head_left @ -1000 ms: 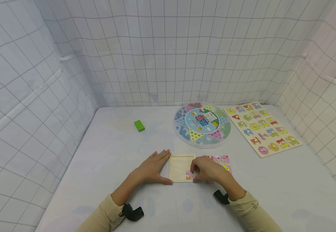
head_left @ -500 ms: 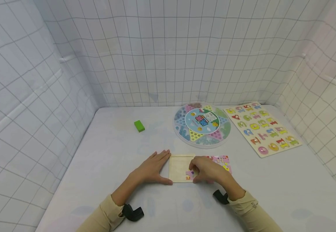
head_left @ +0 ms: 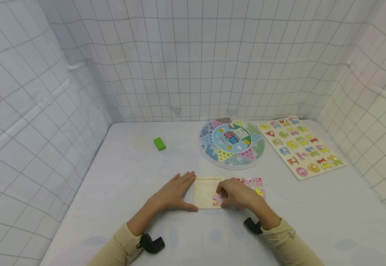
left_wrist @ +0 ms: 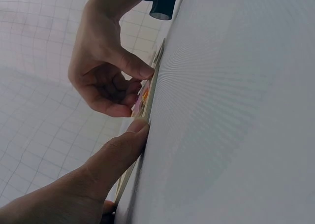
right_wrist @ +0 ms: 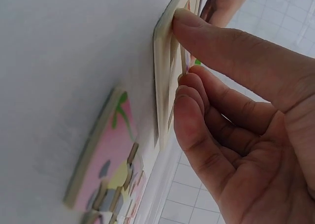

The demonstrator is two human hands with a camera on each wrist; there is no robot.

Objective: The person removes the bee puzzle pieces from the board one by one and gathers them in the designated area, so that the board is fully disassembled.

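A square wooden puzzle tray (head_left: 203,190) lies flat on the table, mostly bare inside. My left hand (head_left: 176,194) rests along its left side, fingers spread and straight, with the thumb at the near corner. Over the tray's right part is my right hand (head_left: 239,194), its thumb and curled fingers pinching a puzzle piece (right_wrist: 186,61) at the lower right corner. A pink and orange puzzle piece (head_left: 216,200) shows just left of those fingertips; whether it is the pinched one I cannot tell. Joined pink and yellow puzzle pieces (head_left: 258,186) lie right of the tray, partly behind my right hand.
A round board game (head_left: 232,142) with a blue centre label sits behind the tray. At the back right lies a wooden letter-and-number board (head_left: 301,147). A green block (head_left: 159,144) is at the back left. Grid-patterned cloth walls (head_left: 193,70) enclose the table.
My right fingers shift very slightly at the tray's lower right corner. My left hand stays where it was.
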